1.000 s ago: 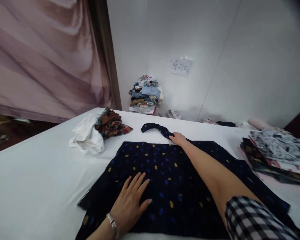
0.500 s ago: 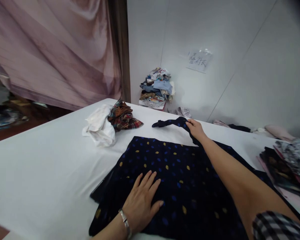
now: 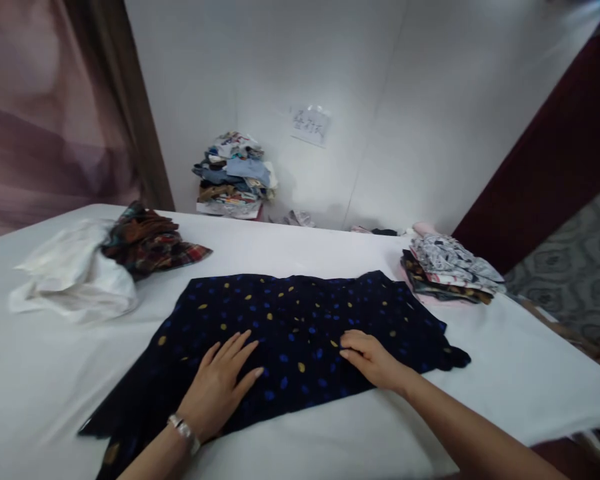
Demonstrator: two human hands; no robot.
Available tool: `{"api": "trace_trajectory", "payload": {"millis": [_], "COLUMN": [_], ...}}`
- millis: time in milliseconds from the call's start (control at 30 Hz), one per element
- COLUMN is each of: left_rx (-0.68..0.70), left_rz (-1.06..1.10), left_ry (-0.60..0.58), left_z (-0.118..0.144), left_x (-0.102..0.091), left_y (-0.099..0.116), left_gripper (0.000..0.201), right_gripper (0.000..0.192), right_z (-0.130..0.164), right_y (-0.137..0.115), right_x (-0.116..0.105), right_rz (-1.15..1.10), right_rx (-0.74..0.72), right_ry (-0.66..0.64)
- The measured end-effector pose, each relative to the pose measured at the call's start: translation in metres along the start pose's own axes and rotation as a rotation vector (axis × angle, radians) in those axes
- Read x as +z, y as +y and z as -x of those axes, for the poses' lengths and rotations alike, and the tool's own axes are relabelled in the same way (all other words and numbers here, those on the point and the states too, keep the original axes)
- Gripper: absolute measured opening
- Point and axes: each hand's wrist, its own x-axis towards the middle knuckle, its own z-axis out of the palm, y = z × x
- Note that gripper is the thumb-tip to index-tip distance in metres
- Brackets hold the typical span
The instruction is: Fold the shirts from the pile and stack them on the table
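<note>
A dark navy shirt (image 3: 300, 313) with blue and yellow leaf-like spots lies spread over the white table, partly folded, a sleeve-like end bunched at its right side. My left hand (image 3: 220, 377), with a silver bracelet at the wrist, rests flat on the shirt's left part, fingers spread. My right hand (image 3: 373, 360) is on the right part of the shirt, its fingers bent and pressed together on the cloth, seemingly pinching it.
On the white table (image 3: 455, 413) at left lie a crumpled white garment (image 3: 80, 273) and a plaid garment (image 3: 155, 243). A stack of folded clothes (image 3: 450, 270) stands at right. Behind the table's far edge rises a clothes pile (image 3: 235, 173) by the wall.
My right hand has let go of the raised sleeve and come down nearer onto the shirt. The sleeve now lies at the shirt's right. The view has turned right.
</note>
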Motion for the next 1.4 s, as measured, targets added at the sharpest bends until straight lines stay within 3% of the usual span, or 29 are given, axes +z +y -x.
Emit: {"api": "trace_trajectory", "payload": {"millis": [100,267,400,567,767,900,1033,1167,1267,1333,1400], "left_rx": [0.036,0.151,0.178,0.133,0.092,0.105,0.056,-0.039,-0.172,-0.207,-0.175], "left_rz": [0.023,0.025,-0.065,-0.132,-0.176,-0.232,-0.303,-0.295,-0.144,-0.063,-0.042], "left_ry": [0.047,-0.002,-0.145,-0.330,-0.366,-0.351,-0.246,0.038,0.253,0.335,0.444], "left_z": [-0.013,-0.056,-0.098,-0.138,-0.163,-0.171,-0.177,-0.168,-0.143,-0.121,-0.097], "left_x": [-0.014,-0.034,-0.018,0.009,0.021,0.012,-0.023,-0.079,-0.114,-0.127,-0.132], "left_y": [0.003,0.028,0.038,0.038,0.043,0.048,0.056,0.075,0.097,0.111,0.123], "left_gripper": [0.046,0.045,0.053,0.065,0.058,0.042,0.035,0.035,0.034,0.032,0.030], "right_gripper": [0.026,0.026,0.024,0.022,0.019,0.027,0.035,0.025,0.016,0.014,0.012], "right_z": [-0.001,-0.008,-0.009,-0.007,-0.006,-0.003,0.000,0.000,-0.001,-0.003,-0.006], "right_y": [-0.003,0.002,0.013,0.021,0.027,0.030,0.029,0.024,0.024,0.028,0.033], "right_x": [-0.003,0.014,0.031,0.033,0.033,0.034,0.030,0.016,0.005,0.002,0.002], "right_rz": [-0.047,-0.112,-0.222,-0.338,-0.406,-0.446,-0.449,-0.310,-0.251,-0.314,-0.472], "right_rx": [0.020,-0.058,-0.067,-0.026,-0.011,0.021,-0.081,-0.139,-0.028,0.110,0.287], "right_ry": [0.106,0.101,0.161,0.178,0.115,0.115,0.114,0.385,0.602,0.620,0.551]}}
